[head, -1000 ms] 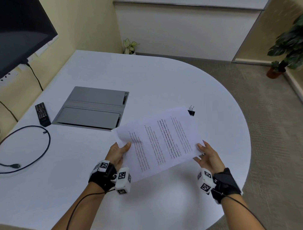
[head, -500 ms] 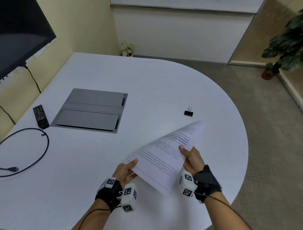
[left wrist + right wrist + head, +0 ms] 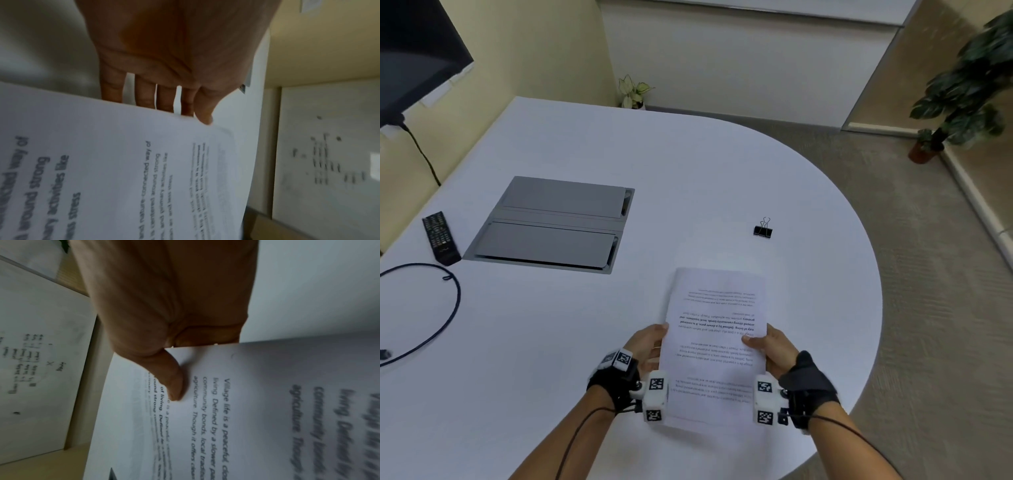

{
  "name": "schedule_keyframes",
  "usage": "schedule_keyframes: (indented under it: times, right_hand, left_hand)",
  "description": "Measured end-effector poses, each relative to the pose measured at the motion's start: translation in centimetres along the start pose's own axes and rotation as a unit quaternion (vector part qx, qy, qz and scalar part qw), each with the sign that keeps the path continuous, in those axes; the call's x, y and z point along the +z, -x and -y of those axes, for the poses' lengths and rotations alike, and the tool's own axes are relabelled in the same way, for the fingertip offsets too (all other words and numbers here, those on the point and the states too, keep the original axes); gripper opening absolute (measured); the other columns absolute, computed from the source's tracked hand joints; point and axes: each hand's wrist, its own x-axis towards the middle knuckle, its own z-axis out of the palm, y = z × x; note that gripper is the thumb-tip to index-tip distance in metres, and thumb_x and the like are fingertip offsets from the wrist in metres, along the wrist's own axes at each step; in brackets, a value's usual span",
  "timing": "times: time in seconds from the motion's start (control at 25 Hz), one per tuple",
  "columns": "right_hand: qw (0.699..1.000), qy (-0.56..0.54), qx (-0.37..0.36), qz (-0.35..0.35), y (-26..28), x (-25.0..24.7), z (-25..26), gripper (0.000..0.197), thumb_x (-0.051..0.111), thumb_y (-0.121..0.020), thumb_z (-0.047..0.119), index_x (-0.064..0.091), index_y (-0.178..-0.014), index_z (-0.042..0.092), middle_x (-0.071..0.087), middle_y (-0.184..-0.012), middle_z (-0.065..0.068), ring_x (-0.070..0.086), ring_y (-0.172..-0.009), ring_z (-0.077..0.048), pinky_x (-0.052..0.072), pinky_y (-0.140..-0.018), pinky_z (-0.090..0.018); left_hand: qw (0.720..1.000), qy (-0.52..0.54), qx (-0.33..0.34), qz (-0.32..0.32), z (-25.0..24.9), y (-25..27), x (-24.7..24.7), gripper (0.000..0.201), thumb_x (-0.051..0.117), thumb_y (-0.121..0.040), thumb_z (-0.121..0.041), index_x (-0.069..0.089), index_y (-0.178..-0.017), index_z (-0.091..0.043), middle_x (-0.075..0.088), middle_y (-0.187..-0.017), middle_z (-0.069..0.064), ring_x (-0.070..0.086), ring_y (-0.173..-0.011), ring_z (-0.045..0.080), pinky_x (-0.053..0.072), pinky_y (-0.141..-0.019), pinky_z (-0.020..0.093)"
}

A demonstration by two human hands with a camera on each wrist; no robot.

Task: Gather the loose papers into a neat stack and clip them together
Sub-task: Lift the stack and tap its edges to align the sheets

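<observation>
Above the white table (image 3: 688,171), papers (image 3: 717,342) between left hand (image 3: 645,344) and right hand (image 3: 779,349).

Both hands (image 3: 647,346) (image 3: 774,349) wearing black wrist bands (image 3: 808,387), each carrying white box (image 3: 655,395) with black square marks; thin black cables (image 3: 578,438) running along bare arms.

1. We see the papers (image 3: 717,346), skewed and fanned a second ago, now squared into one upright stack with the printed lines running across; the far edge points away from the person.
2. The left hand (image 3: 649,346) has shifted right to the stack's left edge; the right hand (image 3: 774,349) now grips the right edge, thumb on the page.
</observation>
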Motion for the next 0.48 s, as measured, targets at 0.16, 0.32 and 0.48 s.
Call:
schedule_keyframes:
  times: [0.16,0.32,0.48]
  right_hand:
    - [0.997,0.052,-0.047,-0.026,0.1,1.0,0.8,0.038,0.057,-0.087,-0.003,0.058,-0.125,0.002,0.064,-0.124,-0.019,0.067,-0.093,-0.028,0.059,-0.067,-0.03]
    - [0.984,0.054,-0.16,-0.054,1.2,2.1,3.7,0.027,0.061,-0.086,0.0,0.067,-0.109,0.014,0.069,-0.116,-0.015,0.068,-0.097,-0.03,0.059,-0.079,-0.035]
    - [0.966,0.042,-0.253,-0.043,3.1,2.9,6.6,0.026,0.061,-0.086,0.001,0.067,-0.111,0.008,0.073,-0.103,-0.001,0.072,-0.086,-0.011,0.057,-0.07,-0.02]
  left_hand:
    - [0.984,-0.099,0.142,-0.034,-1.0,-0.2,0.3,0.033,0.061,-0.086,-0.007,0.057,-0.117,-0.015,0.067,-0.114,0.016,0.064,-0.096,0.029,0.055,-0.081,0.044]
    - [0.948,-0.103,0.295,-0.059,-3.7,1.5,1.0,0.037,0.059,-0.085,-0.001,0.058,-0.106,-0.031,0.071,-0.097,0.006,0.069,-0.096,0.029,0.055,-0.089,0.045]
    - [0.924,-0.061,0.374,-0.045,-5.8,3.2,1.7,0.037,0.055,-0.087,0.003,0.054,-0.119,-0.014,0.068,-0.102,-0.006,0.068,-0.087,-0.002,0.055,-0.081,0.016]
